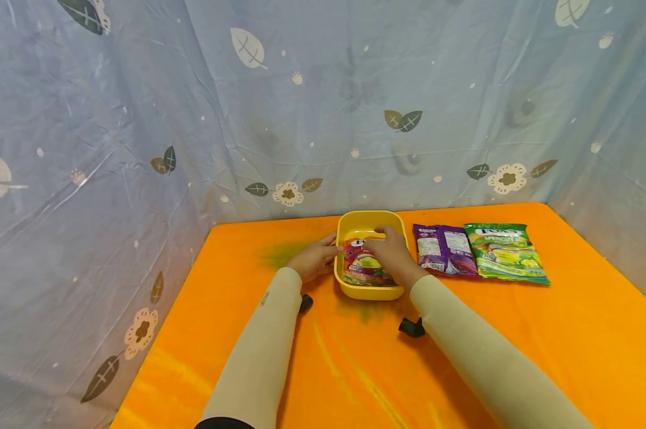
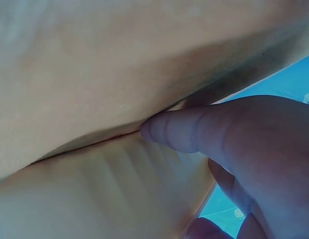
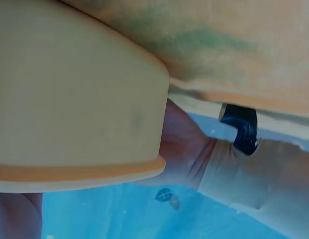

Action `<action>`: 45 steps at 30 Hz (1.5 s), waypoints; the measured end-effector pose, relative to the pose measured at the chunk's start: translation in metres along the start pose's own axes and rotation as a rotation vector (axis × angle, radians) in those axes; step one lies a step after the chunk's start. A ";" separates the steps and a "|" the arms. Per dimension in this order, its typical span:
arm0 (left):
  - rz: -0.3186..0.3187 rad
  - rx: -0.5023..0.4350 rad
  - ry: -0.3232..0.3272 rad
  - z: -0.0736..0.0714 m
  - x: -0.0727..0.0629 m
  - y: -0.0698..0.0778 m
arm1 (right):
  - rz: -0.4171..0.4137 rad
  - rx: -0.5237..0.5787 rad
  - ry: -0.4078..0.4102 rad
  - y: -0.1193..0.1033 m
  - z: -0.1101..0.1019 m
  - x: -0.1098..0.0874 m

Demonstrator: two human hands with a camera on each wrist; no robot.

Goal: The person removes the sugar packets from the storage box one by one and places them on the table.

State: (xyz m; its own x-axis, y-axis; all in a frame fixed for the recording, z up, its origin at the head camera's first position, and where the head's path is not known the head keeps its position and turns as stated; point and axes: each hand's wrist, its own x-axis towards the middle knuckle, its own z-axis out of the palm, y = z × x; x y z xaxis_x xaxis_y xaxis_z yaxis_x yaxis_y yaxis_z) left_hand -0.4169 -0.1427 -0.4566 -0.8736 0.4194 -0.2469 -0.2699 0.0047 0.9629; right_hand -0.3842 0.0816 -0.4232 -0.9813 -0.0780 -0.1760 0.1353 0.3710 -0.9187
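Note:
A yellow plastic tub (image 1: 370, 293) stands on the orange-covered table. In it lies a red FOX'S candy bag (image 1: 362, 271), face up. My left hand (image 1: 315, 257) rests against the tub's left side, and the left wrist view shows a straight digit (image 2: 184, 130) touching its outer wall. Inside the tub, my right hand (image 1: 393, 253) appears to pinch the bag's upper right edge between thumb and fingers; part of this grip is hidden. From the right wrist view, the tub's wall (image 3: 79, 94) hides most of that hand.
To the tub's right lie a purple bag (image 1: 446, 250), back side up, and a green FOX'S Spring Tea bag (image 1: 507, 253), side by side. A leaf-patterned curtain (image 1: 323, 119) hangs behind the table (image 1: 247, 262) and along its sides. Black wrist mounts (image 1: 411, 328) hang under both forearms.

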 end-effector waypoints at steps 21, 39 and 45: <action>-0.004 0.008 -0.004 0.002 0.002 0.001 | 0.076 0.453 -0.025 0.007 -0.006 0.000; 0.027 0.028 -0.018 0.000 0.000 0.002 | -0.006 0.190 -0.099 0.007 -0.001 0.005; 0.022 0.028 -0.032 -0.001 0.000 0.001 | 0.000 0.121 -0.126 0.008 0.000 0.005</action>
State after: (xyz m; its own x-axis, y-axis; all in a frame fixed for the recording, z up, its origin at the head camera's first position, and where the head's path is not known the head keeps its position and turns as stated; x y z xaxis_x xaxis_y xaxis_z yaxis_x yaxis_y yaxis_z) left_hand -0.4178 -0.1435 -0.4555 -0.8655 0.4486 -0.2229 -0.2394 0.0203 0.9707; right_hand -0.3883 0.0842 -0.4318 -0.9574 -0.1960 -0.2121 0.1583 0.2578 -0.9531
